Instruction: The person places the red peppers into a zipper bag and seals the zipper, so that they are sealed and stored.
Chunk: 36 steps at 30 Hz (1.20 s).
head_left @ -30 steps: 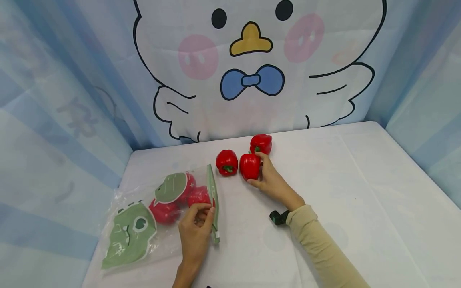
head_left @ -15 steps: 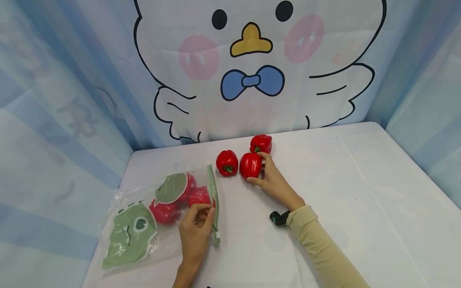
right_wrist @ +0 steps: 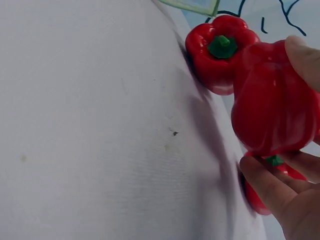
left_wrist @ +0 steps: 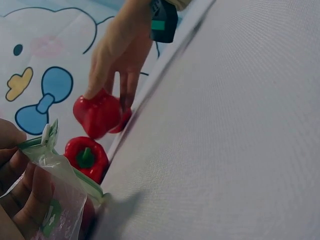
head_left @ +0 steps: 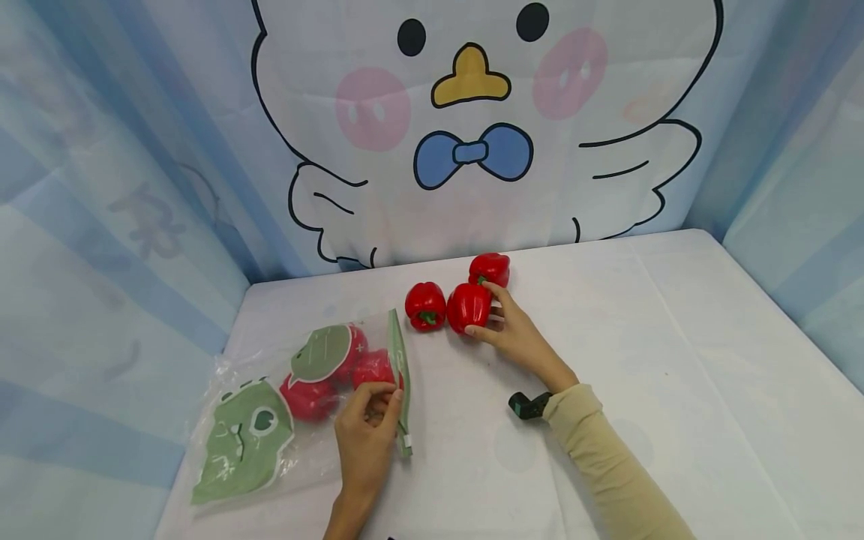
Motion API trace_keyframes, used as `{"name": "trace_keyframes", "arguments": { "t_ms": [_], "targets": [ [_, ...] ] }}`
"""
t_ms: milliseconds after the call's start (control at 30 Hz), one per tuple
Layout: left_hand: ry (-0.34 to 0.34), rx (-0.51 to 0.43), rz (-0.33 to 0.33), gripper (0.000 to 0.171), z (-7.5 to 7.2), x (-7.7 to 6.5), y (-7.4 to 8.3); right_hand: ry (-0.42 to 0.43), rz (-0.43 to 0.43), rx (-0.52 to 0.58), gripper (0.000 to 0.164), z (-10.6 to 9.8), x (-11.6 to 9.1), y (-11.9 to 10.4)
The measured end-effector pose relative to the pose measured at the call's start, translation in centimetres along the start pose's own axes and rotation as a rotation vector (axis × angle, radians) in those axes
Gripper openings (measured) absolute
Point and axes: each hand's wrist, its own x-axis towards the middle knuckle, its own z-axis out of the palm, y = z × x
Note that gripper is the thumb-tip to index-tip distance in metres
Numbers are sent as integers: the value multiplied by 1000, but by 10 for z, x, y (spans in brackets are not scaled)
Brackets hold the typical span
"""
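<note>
My right hand (head_left: pixel 523 337) grips a red bell pepper (head_left: pixel 469 308) from its right side, thumb and fingers on opposite sides. The right wrist view has this pepper (right_wrist: pixel 272 107) raised off the white surface, its shadow beneath. To its left a second bell pepper (head_left: pixel 424 295) lies with its green stem facing the head camera. Behind the held one is a third bell pepper (head_left: pixel 490 267). On the left, my left hand (head_left: pixel 364 442) pinches the open edge of a clear zip bag (head_left: pixel 400 352). Several red peppers (head_left: pixel 310 399) show through the bag's plastic.
A white-covered table (head_left: pixel 648 360) spreads under everything, with its far edge just behind the peppers. Right behind it hangs a curtain (head_left: pixel 472 210) printed with a cartoon bird. More blue and white curtain encloses the left and right sides. A wrist camera (head_left: pixel 526 406) sticks out below my right wrist.
My right hand has lifted the gripped pepper slightly and turned it a little. My left hand and the bag have stayed where they were.
</note>
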Motion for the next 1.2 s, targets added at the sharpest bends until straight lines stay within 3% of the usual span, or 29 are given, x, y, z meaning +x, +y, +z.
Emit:
{"name": "trace_keyframes", "arguments": {
  "t_ms": [733, 1200],
  "targets": [
    [1, 0, 6, 12, 0, 0, -1, -106, 27, 43, 88, -14, -5, -6],
    [9, -5, 27, 11, 0, 0, -1, -163, -24, 10, 89, -5, -11, -23]
  ]
}}
